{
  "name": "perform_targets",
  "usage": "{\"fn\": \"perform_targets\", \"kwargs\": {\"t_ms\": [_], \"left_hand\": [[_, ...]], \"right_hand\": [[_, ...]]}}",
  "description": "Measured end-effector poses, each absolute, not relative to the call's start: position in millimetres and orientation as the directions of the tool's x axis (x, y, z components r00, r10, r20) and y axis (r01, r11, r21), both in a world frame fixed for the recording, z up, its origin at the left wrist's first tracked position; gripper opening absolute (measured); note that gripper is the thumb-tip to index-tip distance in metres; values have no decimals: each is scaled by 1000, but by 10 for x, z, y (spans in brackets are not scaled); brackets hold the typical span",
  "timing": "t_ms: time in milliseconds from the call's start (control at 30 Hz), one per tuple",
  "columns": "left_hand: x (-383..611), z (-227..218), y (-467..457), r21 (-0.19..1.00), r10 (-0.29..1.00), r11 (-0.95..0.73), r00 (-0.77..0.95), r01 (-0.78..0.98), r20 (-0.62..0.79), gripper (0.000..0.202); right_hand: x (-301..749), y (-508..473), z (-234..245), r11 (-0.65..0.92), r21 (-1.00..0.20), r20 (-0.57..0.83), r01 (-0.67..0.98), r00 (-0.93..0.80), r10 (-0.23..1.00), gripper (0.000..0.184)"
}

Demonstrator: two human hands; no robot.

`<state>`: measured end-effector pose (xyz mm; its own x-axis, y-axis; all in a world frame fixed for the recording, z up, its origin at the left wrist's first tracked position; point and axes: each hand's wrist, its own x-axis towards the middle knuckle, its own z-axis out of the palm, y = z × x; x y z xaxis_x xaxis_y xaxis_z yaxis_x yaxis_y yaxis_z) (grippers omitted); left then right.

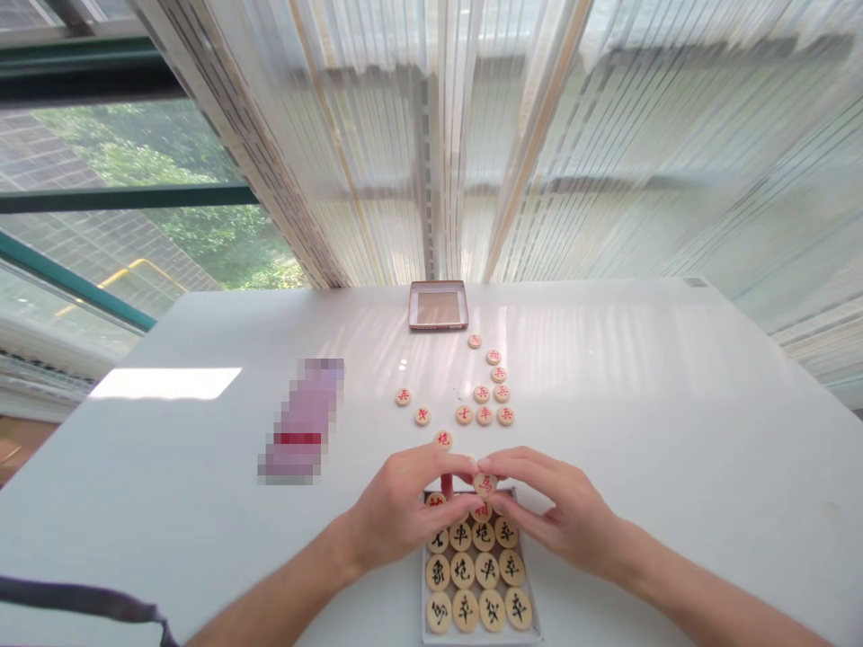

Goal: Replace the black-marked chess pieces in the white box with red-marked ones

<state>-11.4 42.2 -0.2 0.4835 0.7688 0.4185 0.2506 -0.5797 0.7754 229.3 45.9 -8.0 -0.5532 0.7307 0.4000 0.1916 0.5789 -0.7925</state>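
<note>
red-marked disc (484,485), held up at the far end of the box (483,640).
from where i stand, left hand (404,499) and right hand (556,503) both pinch it, thumbs and fingertips drawn in to its width. looks like wood: probably light, stiff, hard to break, slightly slick on the faces. best hold, i'd judge: opposite points of the rim.

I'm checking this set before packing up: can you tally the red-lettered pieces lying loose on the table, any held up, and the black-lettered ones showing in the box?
Loose red-lettered pieces on the table: 11
Held red-lettered piece: 1
Black-lettered pieces showing in the box: 12
Total: 24
</note>
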Motion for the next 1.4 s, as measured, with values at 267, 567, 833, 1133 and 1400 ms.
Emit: {"fn": "perform_targets", "kwargs": {"t_ms": [267,567,833,1133,1400], "left_hand": [[-87,-3,418,841,797,-506,478,192,370,26],[-104,8,432,839,796,-509,476,192,374,25],[-111,-22,429,839,818,-494,448,229,360,26],[-108,-26,413,847,826,-482,439,223,354,26],[-85,16,443,834,796,-515,472,197,380,19]], "right_hand": [[2275,437,-53,630,-743,445,226,-535,718,29],[2269,419,-61,512,-831,358,217,-497,791,20],[2262,419,-49,497,-842,341,208,-510,790,20],[2268,422,-27,406,-892,249,198,-534,808,26],[2244,403,24,241,-960,143,144,-489,861,16]]}}
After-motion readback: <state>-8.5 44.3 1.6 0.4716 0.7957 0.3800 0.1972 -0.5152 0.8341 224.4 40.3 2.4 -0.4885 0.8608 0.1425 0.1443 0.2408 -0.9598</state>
